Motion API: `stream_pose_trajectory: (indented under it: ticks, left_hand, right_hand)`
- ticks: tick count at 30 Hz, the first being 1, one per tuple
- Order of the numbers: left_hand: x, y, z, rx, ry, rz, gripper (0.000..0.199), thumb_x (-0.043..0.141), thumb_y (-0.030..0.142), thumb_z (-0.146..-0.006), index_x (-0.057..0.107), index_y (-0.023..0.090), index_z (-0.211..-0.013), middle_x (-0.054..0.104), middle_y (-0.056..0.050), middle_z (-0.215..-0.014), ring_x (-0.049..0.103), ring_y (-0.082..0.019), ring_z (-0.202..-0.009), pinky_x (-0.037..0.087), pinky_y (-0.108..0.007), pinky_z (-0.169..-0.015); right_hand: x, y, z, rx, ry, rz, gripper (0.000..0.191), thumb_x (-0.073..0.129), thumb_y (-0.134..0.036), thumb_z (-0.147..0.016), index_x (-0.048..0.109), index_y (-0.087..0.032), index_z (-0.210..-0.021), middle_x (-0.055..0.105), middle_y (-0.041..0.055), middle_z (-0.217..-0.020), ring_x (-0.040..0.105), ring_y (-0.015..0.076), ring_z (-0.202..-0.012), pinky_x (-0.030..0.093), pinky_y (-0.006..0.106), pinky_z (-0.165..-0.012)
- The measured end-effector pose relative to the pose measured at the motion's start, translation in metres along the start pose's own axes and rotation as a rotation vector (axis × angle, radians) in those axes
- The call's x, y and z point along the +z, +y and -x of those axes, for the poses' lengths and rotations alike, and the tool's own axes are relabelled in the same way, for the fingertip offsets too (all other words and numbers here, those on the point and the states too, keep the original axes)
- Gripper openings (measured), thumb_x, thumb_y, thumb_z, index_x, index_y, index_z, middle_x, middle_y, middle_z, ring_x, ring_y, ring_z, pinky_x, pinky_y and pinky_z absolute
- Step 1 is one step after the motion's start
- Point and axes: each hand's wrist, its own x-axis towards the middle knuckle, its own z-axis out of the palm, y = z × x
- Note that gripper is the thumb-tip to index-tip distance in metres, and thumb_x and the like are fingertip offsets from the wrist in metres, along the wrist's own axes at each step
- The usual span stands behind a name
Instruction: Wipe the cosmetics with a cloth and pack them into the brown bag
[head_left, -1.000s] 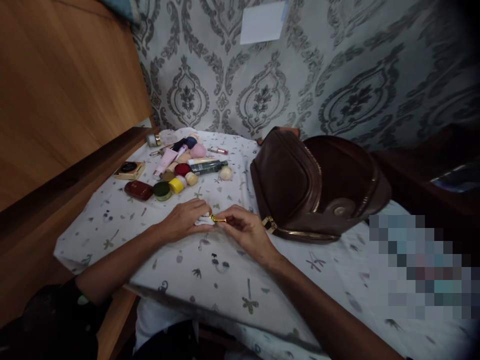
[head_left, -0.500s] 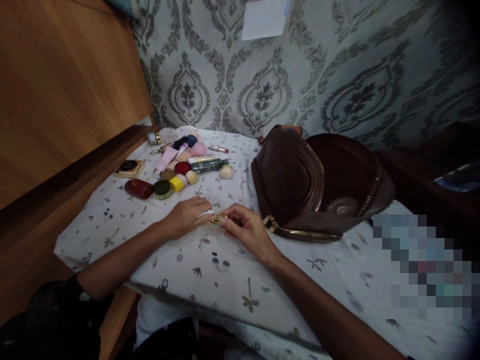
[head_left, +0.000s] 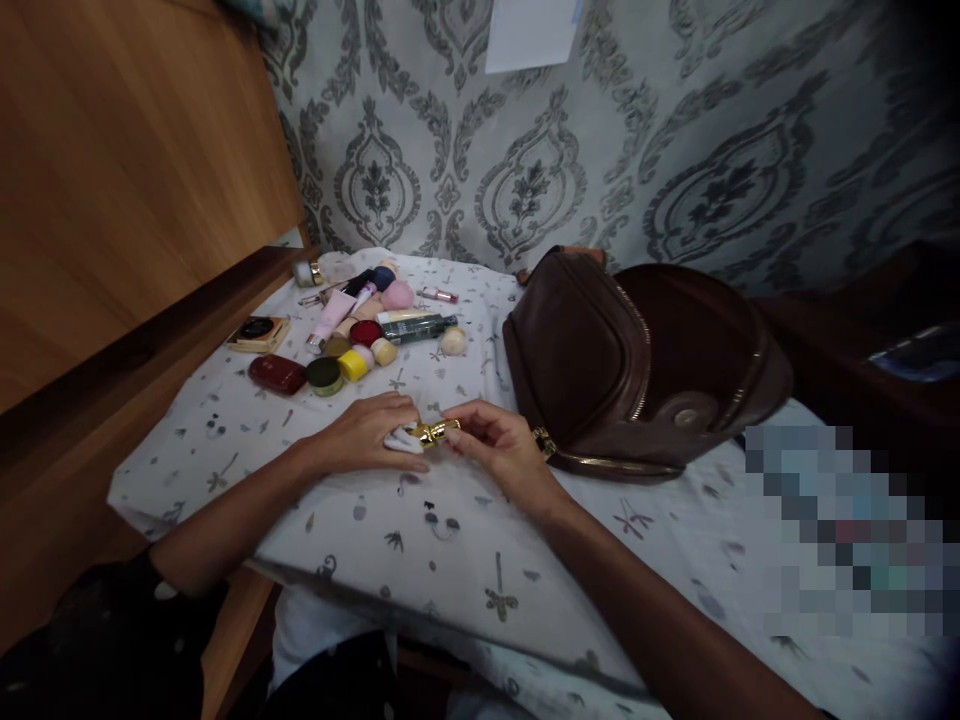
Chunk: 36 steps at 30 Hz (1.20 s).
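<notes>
A shiny gold tube (head_left: 435,432), which looks like a lipstick, lies between my two hands above the patterned cloth. My right hand (head_left: 499,447) pinches its right end between thumb and fingertips. A piece of white wipe or cloth (head_left: 403,441) is held in my left hand (head_left: 369,432), against the tube's left end. Part of the wipe is hidden by my fingers. Just beyond my left hand lie a dark green jar (head_left: 325,376), a dark red case (head_left: 277,374) and a yellow-lidded pot (head_left: 355,363).
A brown leather bag (head_left: 577,350) stands right of my hands. Behind the jars lie a pink tube (head_left: 331,320), a dark green tube (head_left: 420,329), a pink sponge (head_left: 397,295) and a compact (head_left: 259,333). A wooden panel (head_left: 150,150) borders the left side.
My left hand has shifted slightly left and its thumb has opened away from the tube, so more of the gold tube and the white wipe shows. My right hand keeps its pinch.
</notes>
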Motion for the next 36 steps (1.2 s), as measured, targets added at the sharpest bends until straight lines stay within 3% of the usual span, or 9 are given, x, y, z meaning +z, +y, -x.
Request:
stream_pose_trajectory:
  ticks: [5, 14, 20, 29, 36]
  left_hand:
    - [0.001, 0.001, 0.000, -0.038, -0.006, -0.044, 0.040, 0.063, 0.058, -0.084, 0.054, 0.020, -0.087, 0.057, -0.002, -0.087, 0.056, -0.021, -0.085, 0.039, -0.028, -0.073]
    - [0.010, -0.001, 0.000, -0.084, 0.056, -0.018, 0.043, 0.051, 0.063, -0.089, 0.051, 0.020, -0.084, 0.057, 0.000, -0.081, 0.053, -0.018, -0.074, 0.035, -0.026, -0.065]
    - [0.013, 0.001, 0.001, -0.062, 0.085, -0.013, 0.048, 0.044, 0.067, -0.090, 0.050, 0.020, -0.082, 0.057, -0.001, -0.079, 0.053, -0.018, -0.072, 0.035, -0.026, -0.065]
    - [0.018, 0.004, 0.000, -0.042, 0.096, -0.044, 0.057, 0.038, 0.074, -0.087, 0.052, 0.019, -0.081, 0.058, -0.002, -0.076, 0.053, -0.018, -0.068, 0.035, -0.027, -0.062]
    - [0.015, 0.010, -0.002, -0.023, 0.111, 0.088, 0.057, 0.040, 0.074, -0.086, 0.057, 0.019, -0.081, 0.061, -0.002, -0.076, 0.055, -0.017, -0.070, 0.039, -0.026, -0.064]
  right_hand:
    - [-0.003, -0.001, -0.002, 0.015, 0.052, -0.051, 0.031, 0.081, -0.041, -0.071, 0.070, -0.020, -0.091, 0.067, -0.0002, -0.073, 0.060, 0.0118, -0.065, 0.049, 0.025, -0.063]
    - [0.000, 0.000, -0.005, 0.128, 0.142, -0.256, 0.044, 0.088, -0.036, -0.061, 0.073, -0.020, -0.099, 0.069, -0.0005, -0.078, 0.061, 0.0113, -0.069, 0.048, 0.025, -0.067]
    - [0.003, -0.004, -0.003, 0.241, 0.109, -0.380, 0.044, 0.090, -0.030, -0.057, 0.077, -0.020, -0.097, 0.073, 0.0014, -0.086, 0.061, 0.0111, -0.074, 0.048, 0.025, -0.074]
    - [0.001, -0.004, -0.002, 0.333, 0.037, -0.504, 0.032, 0.090, -0.027, -0.059, 0.078, -0.017, -0.087, 0.071, 0.0006, -0.081, 0.057, 0.0070, -0.067, 0.046, 0.020, -0.067]
    - [0.009, -0.005, 0.000, 0.228, -0.033, -0.500, 0.034, 0.084, -0.038, -0.069, 0.073, -0.018, -0.094, 0.072, 0.0027, -0.091, 0.064, 0.0127, -0.085, 0.050, 0.025, -0.080]
